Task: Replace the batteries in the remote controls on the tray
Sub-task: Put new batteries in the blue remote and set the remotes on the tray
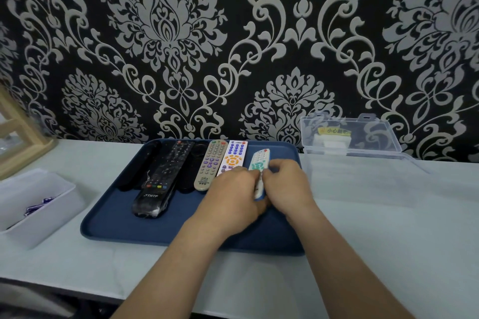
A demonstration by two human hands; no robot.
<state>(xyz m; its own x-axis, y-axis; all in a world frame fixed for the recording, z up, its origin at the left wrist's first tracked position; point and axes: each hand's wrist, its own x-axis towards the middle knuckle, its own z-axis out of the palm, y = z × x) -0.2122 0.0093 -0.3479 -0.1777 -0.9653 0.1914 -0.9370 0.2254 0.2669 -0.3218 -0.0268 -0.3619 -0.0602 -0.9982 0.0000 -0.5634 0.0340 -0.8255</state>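
On the right side of the dark blue plastic tray, both hands grip the small white-and-blue remote control.
The left hand and right hand curl round its near end, hiding its underside; a slip could knock the white orange-buttoned remote just beside. The white plastic bin at left and the clear plastic box at right stand off the tray.

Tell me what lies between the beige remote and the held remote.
The head view shows one white remote with orange buttons, flat on the tray, beside the held remote.
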